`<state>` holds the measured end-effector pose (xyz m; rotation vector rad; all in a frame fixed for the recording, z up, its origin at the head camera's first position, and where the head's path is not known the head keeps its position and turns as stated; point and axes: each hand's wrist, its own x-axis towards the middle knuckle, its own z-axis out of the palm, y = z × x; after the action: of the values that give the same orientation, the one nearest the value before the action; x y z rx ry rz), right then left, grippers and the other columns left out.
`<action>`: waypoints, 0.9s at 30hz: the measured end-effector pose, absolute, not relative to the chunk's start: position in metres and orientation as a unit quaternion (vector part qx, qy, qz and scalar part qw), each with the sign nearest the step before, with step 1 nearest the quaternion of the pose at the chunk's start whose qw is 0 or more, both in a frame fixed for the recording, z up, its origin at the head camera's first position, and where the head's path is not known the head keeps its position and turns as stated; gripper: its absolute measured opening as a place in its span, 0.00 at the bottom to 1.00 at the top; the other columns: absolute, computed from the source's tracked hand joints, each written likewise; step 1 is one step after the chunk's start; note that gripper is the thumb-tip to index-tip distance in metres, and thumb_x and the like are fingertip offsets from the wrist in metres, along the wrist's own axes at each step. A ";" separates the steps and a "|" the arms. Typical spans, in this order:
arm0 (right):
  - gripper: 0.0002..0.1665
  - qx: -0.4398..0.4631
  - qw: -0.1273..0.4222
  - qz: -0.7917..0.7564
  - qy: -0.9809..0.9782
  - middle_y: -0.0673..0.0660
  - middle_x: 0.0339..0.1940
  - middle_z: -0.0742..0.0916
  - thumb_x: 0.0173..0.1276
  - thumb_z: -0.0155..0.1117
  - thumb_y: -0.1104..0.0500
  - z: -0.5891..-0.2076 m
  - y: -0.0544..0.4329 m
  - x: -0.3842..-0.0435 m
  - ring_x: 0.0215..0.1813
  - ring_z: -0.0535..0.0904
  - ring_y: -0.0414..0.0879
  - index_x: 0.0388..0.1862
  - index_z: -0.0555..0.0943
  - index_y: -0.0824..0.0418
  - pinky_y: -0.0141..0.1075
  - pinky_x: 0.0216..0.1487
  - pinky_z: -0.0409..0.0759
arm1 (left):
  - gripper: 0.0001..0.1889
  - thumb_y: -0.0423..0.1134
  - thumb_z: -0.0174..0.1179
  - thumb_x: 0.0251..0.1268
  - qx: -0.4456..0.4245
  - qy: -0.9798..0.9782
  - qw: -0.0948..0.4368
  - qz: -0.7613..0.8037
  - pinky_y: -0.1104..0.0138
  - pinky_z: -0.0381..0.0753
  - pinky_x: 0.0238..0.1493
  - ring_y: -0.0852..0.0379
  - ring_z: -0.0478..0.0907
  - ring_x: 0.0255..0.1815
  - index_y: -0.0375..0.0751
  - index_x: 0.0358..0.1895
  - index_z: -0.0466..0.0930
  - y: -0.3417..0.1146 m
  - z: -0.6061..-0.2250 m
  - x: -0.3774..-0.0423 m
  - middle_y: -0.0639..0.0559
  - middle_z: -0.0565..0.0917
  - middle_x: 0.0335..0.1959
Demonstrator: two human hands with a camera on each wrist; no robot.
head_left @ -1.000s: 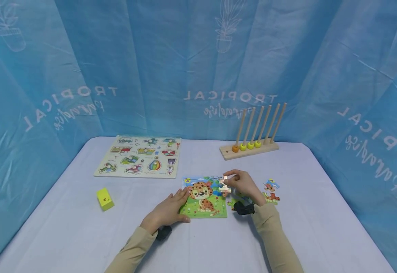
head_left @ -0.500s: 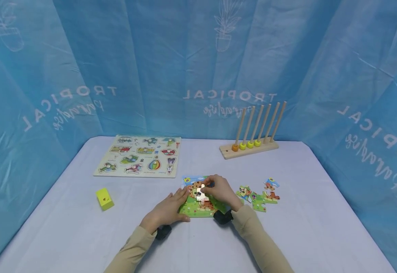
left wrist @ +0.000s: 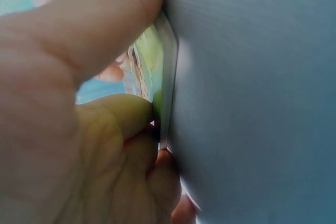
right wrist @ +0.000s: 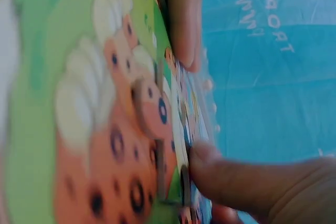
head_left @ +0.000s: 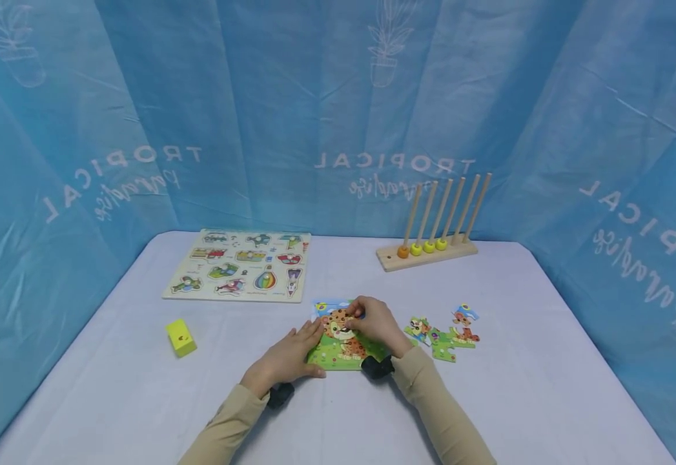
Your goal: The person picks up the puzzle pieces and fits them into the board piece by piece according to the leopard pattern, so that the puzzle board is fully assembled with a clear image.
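Puzzle piece (right wrist: 154,109) carried inward from right edge of leopard puzzle (head_left: 328,359) to over its face, pinched between thumb and fingers of right hand (head_left: 375,327); puzzle's left edge touched by left hand (head_left: 286,356), fingers extended; loose pieces (head_left: 443,346) scattered at right.

Left grip (head_left: 285,356) palm-down, thumb spread; right grip (head_left: 374,321) curled, apparently pinching.
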<state>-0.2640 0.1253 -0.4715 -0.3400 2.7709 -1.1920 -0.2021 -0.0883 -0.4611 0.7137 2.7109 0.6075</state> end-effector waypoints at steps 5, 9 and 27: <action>0.08 -0.112 0.030 -0.387 0.915 0.51 0.28 0.80 0.61 0.71 0.59 -0.472 0.123 -0.264 0.29 0.72 0.43 0.37 0.81 0.58 0.33 0.31 0.70 | 0.48 0.53 0.66 0.58 0.243 0.937 0.138 0.208 0.46 0.52 0.78 0.41 0.49 0.79 0.33 0.75 0.53 -0.088 -0.459 -0.203 0.39 0.53 0.78; 0.07 -0.121 0.039 -0.412 0.902 0.52 0.29 0.80 0.63 0.69 0.59 -0.474 0.128 -0.265 0.30 0.73 0.43 0.39 0.81 0.58 0.34 0.32 0.72 | 0.48 0.53 0.67 0.57 0.243 0.936 0.140 0.214 0.46 0.51 0.78 0.40 0.48 0.79 0.32 0.75 0.53 -0.088 -0.459 -0.202 0.39 0.53 0.78; 0.27 0.107 -0.032 -0.421 0.900 0.72 0.64 0.74 0.71 0.59 0.55 -0.456 0.308 -0.260 0.63 0.71 0.65 0.64 0.72 0.68 0.54 0.57 0.77 | 0.48 0.52 0.66 0.57 0.245 0.934 0.139 0.222 0.47 0.50 0.79 0.41 0.49 0.79 0.32 0.75 0.54 -0.087 -0.460 -0.199 0.39 0.53 0.78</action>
<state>-0.2597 0.3084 -0.4556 0.3443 2.8871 -1.3505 -0.1993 -0.0868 -0.4596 0.7074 2.6986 0.6405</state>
